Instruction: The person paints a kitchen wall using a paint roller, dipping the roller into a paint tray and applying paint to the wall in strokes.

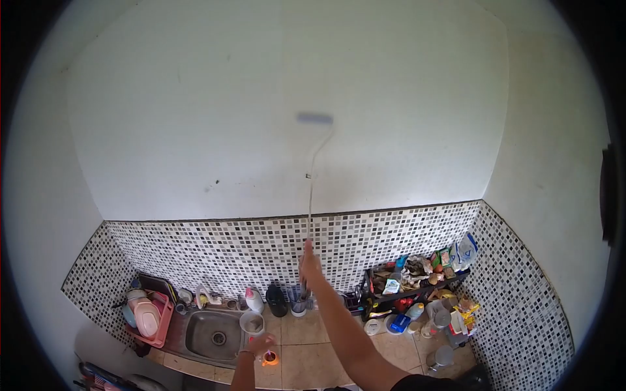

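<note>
My right hand (309, 264) is raised and grips the lower end of a long pole (310, 202). The pole carries a paint roller (315, 118) whose head rests against the white wall (195, 117) high above the tiled band. My left hand (259, 343) is low over the counter, fingers spread, next to a small orange cup (270, 358) and just below a white container (252, 322). Nothing shows in that hand.
A mosaic tile backsplash (215, 251) runs under the wall. On the tan counter (313, 358) are a steel sink (214, 335), a pink dish rack (151, 317), bottles, and a black shelf (417, 287) crowded with packets and jars at the right corner.
</note>
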Available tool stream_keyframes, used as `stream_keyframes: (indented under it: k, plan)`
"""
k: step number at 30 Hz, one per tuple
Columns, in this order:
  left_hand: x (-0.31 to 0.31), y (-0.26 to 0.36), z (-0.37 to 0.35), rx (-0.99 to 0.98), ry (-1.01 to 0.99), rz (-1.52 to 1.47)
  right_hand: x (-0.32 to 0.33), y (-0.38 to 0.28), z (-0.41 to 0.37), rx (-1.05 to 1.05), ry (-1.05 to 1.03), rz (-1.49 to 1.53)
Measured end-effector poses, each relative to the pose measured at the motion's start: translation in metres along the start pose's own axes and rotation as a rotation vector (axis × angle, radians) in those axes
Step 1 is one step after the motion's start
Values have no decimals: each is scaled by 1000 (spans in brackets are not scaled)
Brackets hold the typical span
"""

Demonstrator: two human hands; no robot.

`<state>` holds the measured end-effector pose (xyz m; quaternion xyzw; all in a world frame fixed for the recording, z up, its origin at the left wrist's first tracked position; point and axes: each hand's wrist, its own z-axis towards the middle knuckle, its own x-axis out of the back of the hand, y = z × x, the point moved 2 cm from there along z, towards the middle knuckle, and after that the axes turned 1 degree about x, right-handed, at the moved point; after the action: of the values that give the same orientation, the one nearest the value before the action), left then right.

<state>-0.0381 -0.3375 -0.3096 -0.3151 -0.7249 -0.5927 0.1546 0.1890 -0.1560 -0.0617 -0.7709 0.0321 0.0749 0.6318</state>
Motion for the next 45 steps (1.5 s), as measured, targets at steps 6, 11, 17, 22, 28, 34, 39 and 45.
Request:
stream_keyframes:
  k: [6, 11, 17, 22, 28, 34, 39, 45]
  plan:
    - [44, 62, -20, -117, 398, -128, 30, -260, -22, 293, -56, 152]
    - [9, 41, -23, -18, 190, -353, 66, -313, -103, 605, 32, -199]
    - [-20, 5, -13, -28, 41, -159, 115, -259, -95, 558, -131, -179]
    - [-28, 3, -21, 100, 29, -256, 154, -140, -78, 452, -35, -242]
    - [-32, -12, -5, 123, 33, -384, 166, -171, -84, 377, -15, -277]
    - [-37, 15, 7, 22, 144, -457, 109, -344, -100, 502, -133, -127]
    - [-44, 14, 2, -13, 139, -491, 73, -409, -127, 636, -95, -202]
    - [-34, -8, -31, 50, 168, -362, 65, -424, -142, 644, -65, -231]
